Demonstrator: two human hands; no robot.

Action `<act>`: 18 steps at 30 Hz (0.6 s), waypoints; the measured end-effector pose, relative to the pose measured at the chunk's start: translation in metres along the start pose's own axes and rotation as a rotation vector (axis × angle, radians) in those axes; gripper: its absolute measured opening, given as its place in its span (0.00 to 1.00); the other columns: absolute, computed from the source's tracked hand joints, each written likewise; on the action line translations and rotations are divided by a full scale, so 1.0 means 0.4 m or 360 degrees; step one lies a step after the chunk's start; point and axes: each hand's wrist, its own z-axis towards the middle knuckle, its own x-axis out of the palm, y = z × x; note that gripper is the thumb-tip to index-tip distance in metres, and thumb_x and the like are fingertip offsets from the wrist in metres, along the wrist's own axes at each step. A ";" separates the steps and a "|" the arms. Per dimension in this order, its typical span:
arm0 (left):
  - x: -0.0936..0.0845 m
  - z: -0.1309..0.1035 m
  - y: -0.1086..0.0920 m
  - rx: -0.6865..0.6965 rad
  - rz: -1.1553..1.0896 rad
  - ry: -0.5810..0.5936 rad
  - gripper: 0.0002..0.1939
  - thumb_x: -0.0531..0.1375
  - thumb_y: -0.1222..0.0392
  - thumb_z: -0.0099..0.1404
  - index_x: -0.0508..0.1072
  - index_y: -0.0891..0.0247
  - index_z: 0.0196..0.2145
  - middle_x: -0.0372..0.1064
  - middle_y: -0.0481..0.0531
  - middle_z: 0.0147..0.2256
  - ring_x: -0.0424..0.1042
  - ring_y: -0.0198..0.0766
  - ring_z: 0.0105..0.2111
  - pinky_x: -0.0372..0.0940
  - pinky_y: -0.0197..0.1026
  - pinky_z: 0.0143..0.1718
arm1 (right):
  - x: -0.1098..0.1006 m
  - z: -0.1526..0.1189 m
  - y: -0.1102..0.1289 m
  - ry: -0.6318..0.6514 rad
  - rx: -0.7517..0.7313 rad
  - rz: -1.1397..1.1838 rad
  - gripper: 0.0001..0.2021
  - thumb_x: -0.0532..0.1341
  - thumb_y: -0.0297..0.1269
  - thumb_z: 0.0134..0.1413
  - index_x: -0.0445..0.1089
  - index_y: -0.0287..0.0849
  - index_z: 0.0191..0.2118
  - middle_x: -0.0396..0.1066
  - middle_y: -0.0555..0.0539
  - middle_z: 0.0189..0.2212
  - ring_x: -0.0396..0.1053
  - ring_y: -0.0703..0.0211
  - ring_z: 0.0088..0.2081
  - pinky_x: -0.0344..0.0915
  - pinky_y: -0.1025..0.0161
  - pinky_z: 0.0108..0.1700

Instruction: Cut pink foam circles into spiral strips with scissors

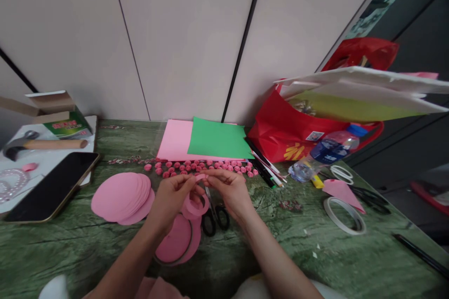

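Observation:
Between the fingertips of my left hand (173, 198) and my right hand (229, 191) is the end of a pink paper strip (200, 177). Both hands pinch it. A curled pink paper loop (192, 211) hangs under the left fingers and seems to belong to the same strip. Just below the hands lie scissors (214, 220) with black handles. Pink paper discs (173, 243) rest under my left forearm, partly hidden by it. Left of that hand is a fanned stack of pink paper circles (119, 196). Small rolled pink paper pieces (187, 167) spread in rows beyond my fingers.
Pink and green paper sheets (220, 138) lie against the wall. Rightward are pens (263, 168), a red bag (277, 131), a water bottle (326, 152) and a tape roll (343, 216). A phone (54, 187), hammer (52, 144) and box (66, 121) sit left.

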 end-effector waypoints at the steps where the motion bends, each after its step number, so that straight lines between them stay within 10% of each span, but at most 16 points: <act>1: 0.001 -0.001 -0.001 0.0009 -0.0007 0.0017 0.13 0.56 0.53 0.55 0.71 0.67 0.23 0.70 0.50 0.21 0.65 0.33 0.19 0.61 0.35 0.25 | 0.000 0.000 0.000 -0.0018 -0.0002 0.0000 0.09 0.66 0.35 0.36 0.74 0.41 0.29 0.74 0.49 0.25 0.70 0.63 0.27 0.67 0.64 0.35; 18: 0.005 -0.005 -0.009 0.0120 0.0034 0.0035 0.13 0.55 0.55 0.55 0.70 0.66 0.21 0.67 0.49 0.20 0.64 0.32 0.19 0.61 0.34 0.24 | -0.004 0.000 -0.003 0.0073 0.0053 -0.0065 0.11 0.66 0.39 0.36 0.74 0.40 0.30 0.74 0.48 0.26 0.71 0.61 0.28 0.67 0.61 0.37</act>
